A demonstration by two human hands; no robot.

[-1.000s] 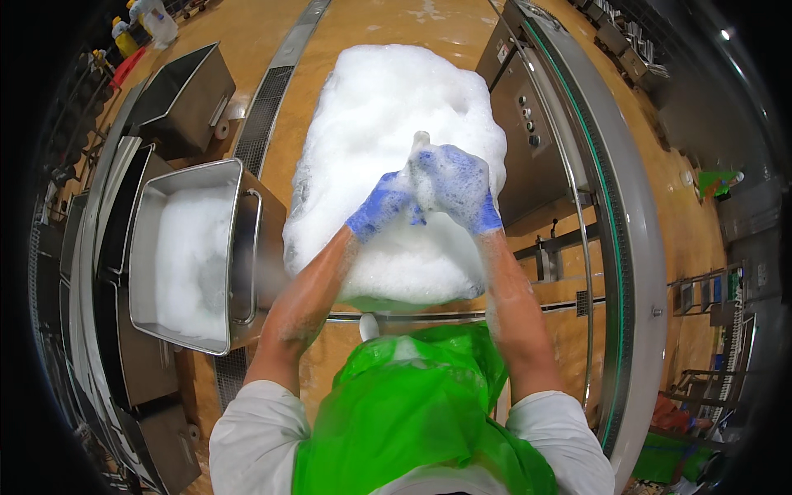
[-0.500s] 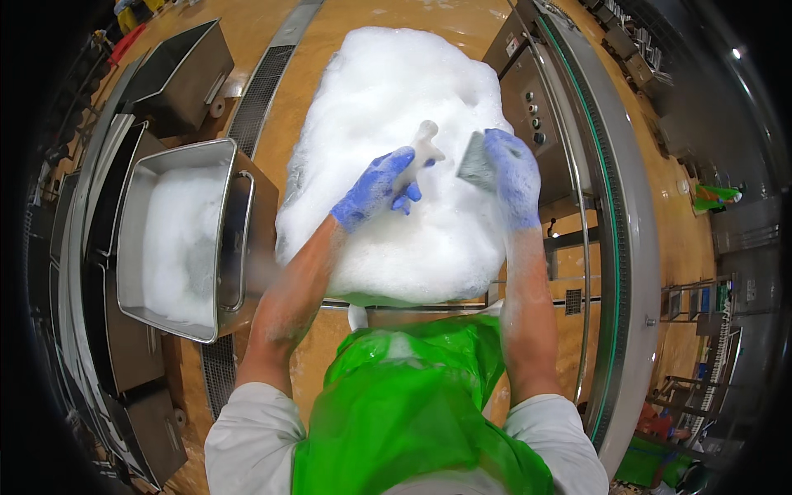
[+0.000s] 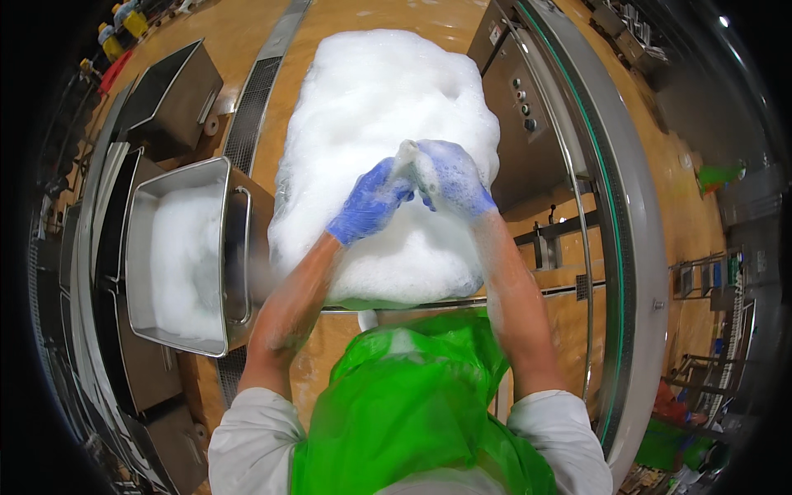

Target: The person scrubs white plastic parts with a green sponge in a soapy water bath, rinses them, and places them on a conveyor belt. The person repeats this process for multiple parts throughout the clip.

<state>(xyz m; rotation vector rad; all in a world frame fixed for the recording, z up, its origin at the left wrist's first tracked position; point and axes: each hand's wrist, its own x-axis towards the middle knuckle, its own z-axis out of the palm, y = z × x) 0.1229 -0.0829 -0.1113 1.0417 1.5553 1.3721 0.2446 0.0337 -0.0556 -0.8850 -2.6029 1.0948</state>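
My left hand (image 3: 363, 206), in a wet blue glove, is closed around a small knobby piece (image 3: 407, 149) coated in suds; its kind cannot be made out. My right hand (image 3: 455, 175), gloved in blue and streaked with foam, presses a grey-green scouring pad (image 3: 424, 172) against that piece. The two hands meet, so most of the piece and the pad is hidden between them. Beneath them spreads a large heap of white foam (image 3: 371, 99), which covers whatever holds it.
A metal tub (image 3: 223, 272) with suds inside stands at the left, near more steel bins (image 3: 186, 95). Along the right runs a conveyor (image 3: 615, 223) beside a steel control cabinet (image 3: 516, 124). A floor drain grate (image 3: 250, 111) lies beyond the tub. People in yellow are at the far left.
My right hand has moved left with the scouring pad, from apart to against the sudsy piece in my left hand. The view has shifted slightly.
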